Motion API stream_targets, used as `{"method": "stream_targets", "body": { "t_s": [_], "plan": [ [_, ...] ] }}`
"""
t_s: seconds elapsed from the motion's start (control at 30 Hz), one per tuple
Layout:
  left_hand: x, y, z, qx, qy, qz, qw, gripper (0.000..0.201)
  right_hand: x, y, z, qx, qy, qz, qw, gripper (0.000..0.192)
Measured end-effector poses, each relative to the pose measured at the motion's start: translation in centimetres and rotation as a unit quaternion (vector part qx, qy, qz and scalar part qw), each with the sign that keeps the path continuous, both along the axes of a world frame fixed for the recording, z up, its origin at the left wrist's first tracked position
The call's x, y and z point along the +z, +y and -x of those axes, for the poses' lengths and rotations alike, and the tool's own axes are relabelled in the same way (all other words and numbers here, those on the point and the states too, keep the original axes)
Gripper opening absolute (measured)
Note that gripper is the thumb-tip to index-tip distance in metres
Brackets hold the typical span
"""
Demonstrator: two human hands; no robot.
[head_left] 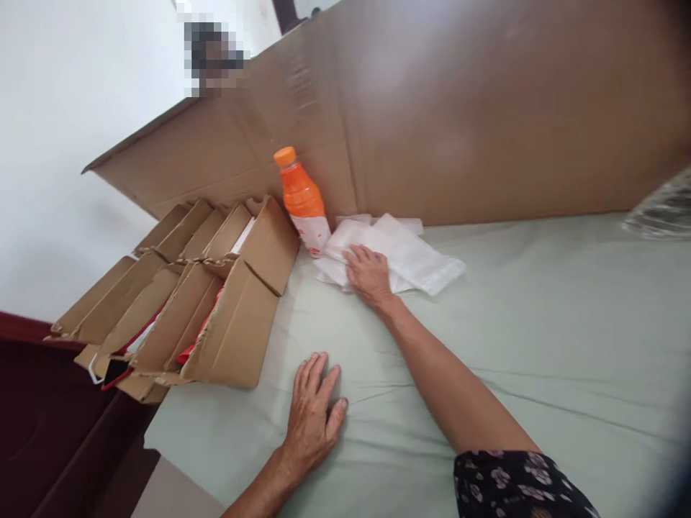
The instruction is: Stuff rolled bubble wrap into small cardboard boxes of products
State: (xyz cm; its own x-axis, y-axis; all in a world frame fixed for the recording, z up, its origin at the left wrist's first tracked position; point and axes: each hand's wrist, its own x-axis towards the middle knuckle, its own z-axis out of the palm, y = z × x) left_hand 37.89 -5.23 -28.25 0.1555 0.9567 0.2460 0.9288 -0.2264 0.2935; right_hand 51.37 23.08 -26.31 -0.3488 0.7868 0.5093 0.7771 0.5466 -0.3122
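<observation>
My left hand (314,417) rests on the pale green cloth (518,345), its fingers spread and nothing in it. Farther forward, my right hand (369,276) lies on a loose pile of thin white translucent plastic bags (413,252), fingers stretched over their left part. The palm hides some of the bags beneath. Just left of the pile stands an orange bottle (303,194) with an orange cap and a white label, tilted a little in view.
Cardboard boxes (237,324) with narrow compartments stand on the left, several holding red and white items. A tall cardboard panel (486,115) closes off the back. Clear crinkled plastic (661,208) lies at far right. Part of a person (213,61) shows behind the panel.
</observation>
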Motion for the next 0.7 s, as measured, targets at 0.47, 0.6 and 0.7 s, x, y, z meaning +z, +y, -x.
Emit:
{"method": "stream_targets", "body": {
  "t_s": [0.47,0.6,0.7],
  "plan": [
    [1.6,-2.7,0.0,-0.002,-0.221,-0.004,0.975,0.041,6.1,-6.1,4.8,0.135,0.108,-0.17,0.97,0.052],
    [1.3,-6.4,2.0,0.022,-0.244,-0.054,0.968,0.033,11.7,-8.5,10.7,0.228,0.035,-0.158,0.96,0.058],
    [0.7,-9.0,4.2,0.085,-0.247,-0.103,0.96,0.027,13.8,-8.3,13.5,0.26,-0.031,-0.141,0.955,0.045]
  ]
}}
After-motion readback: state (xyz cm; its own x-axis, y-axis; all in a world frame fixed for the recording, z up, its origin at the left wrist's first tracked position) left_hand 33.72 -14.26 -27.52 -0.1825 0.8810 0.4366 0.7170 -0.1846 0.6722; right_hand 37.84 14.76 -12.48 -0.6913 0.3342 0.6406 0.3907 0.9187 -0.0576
